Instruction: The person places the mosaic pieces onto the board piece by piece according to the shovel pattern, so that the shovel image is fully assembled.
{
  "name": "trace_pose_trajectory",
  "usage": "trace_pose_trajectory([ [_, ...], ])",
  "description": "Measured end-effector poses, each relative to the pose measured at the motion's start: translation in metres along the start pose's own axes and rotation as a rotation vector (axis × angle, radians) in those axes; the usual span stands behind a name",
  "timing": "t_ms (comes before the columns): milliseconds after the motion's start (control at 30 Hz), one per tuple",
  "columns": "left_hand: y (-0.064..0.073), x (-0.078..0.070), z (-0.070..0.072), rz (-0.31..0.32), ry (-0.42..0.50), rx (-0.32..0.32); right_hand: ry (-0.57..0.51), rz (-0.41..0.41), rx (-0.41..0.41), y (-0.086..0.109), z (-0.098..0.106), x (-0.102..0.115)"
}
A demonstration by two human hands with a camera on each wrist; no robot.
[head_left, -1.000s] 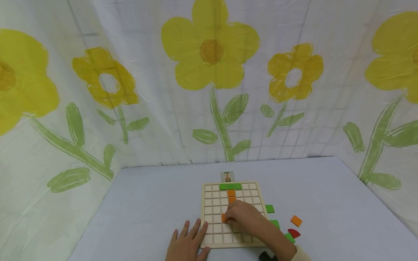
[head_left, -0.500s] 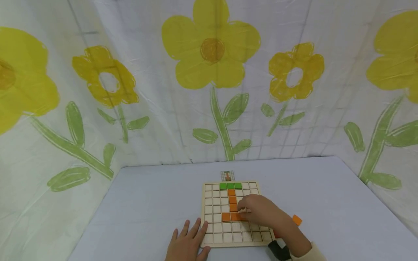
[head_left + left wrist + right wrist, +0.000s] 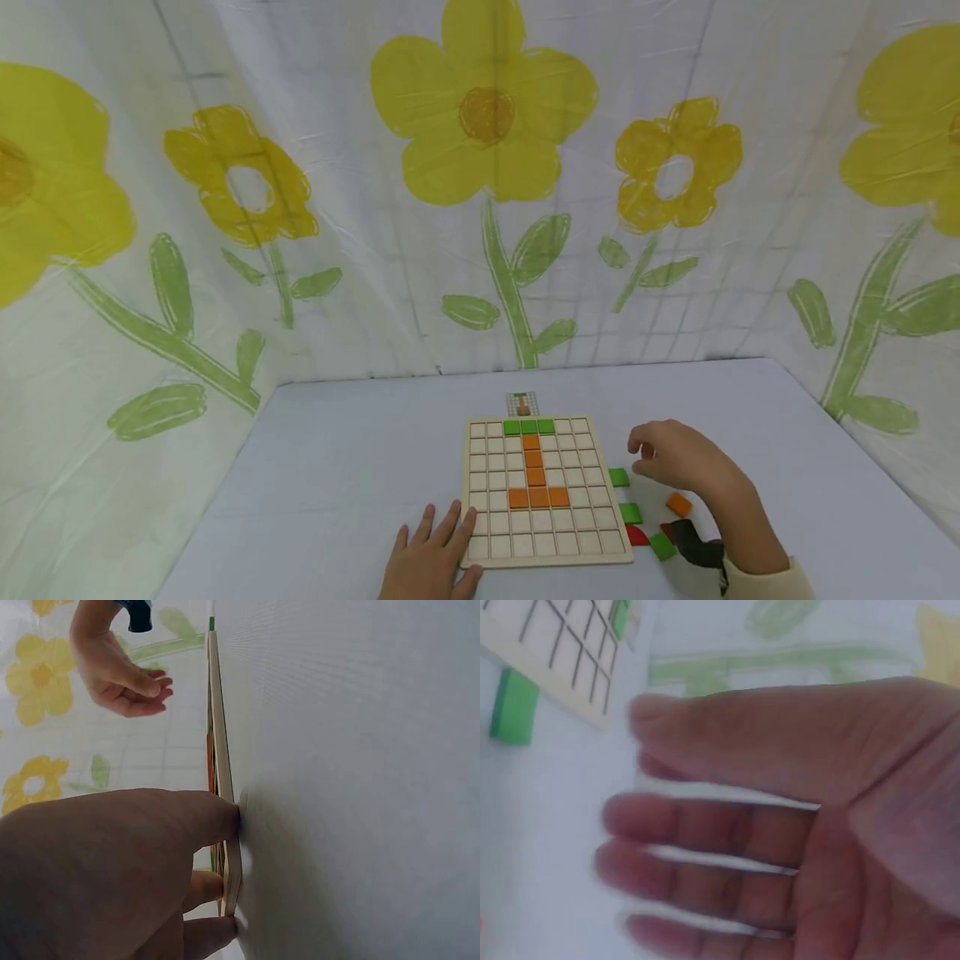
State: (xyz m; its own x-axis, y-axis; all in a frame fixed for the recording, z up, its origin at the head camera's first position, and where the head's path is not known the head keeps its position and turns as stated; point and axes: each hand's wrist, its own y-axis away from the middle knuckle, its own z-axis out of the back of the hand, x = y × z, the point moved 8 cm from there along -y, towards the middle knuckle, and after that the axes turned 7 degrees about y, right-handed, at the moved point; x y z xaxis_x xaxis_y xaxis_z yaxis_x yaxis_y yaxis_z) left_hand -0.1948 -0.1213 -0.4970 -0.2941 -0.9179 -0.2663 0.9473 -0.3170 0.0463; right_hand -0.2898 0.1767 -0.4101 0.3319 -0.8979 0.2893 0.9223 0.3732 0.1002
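A pale wooden grid board (image 3: 501,547) lies on the table. Three green square tiles (image 3: 528,427) fill part of its far row. Below them, orange square tiles (image 3: 534,459) form a column that ends in a short orange row. My left hand (image 3: 429,557) rests with spread fingers at the board's near left corner, touching its edge in the left wrist view. My right hand (image 3: 678,454) hovers over the table to the right of the board. Its fingers are loosely bent, and the right wrist view shows nothing in them.
Loose green tiles (image 3: 630,512), an orange tile (image 3: 679,504) and red rounded pieces (image 3: 637,535) lie right of the board. A black strap (image 3: 697,546) on the right wrist partly covers them. A small pattern card (image 3: 522,404) lies behind the board. A flowered curtain (image 3: 390,275) hangs behind the table.
My right hand has left the board and moved right, leaving more orange tiles visible in the column and the lower row. My left hand has stayed in place.
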Motion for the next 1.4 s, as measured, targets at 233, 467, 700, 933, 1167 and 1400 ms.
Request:
trace_pose_trajectory([
  [233, -0.002, 0.0, -0.001, 0.007, 0.004, 0.017, 0.02, -0.18, 0.148, 0.007, -0.008, -0.032],
  [467, -0.004, -0.005, -0.002, 0.037, -0.031, 0.047, -0.031, -0.294, 0.232, 0.008, -0.025, -0.047],
  [700, -0.002, -0.011, 0.001, 0.032, -0.087, 0.045, -0.015, -0.358, 0.289, 0.006, -0.04, -0.051],
  [933, 0.0, -0.015, 0.004, 0.014, -0.155, 0.017, -0.048, -0.285, 0.222, 0.002, -0.041, -0.037],
  [1167, -0.002, -0.016, 0.003, 0.04, -0.167, 0.042, 0.014, -0.207, 0.172, -0.004, -0.043, -0.025],
  [1400, -0.003, -0.011, 0.001, 0.033, -0.136, 0.087, 0.059, -0.166, 0.126, -0.012, -0.045, -0.016],
])
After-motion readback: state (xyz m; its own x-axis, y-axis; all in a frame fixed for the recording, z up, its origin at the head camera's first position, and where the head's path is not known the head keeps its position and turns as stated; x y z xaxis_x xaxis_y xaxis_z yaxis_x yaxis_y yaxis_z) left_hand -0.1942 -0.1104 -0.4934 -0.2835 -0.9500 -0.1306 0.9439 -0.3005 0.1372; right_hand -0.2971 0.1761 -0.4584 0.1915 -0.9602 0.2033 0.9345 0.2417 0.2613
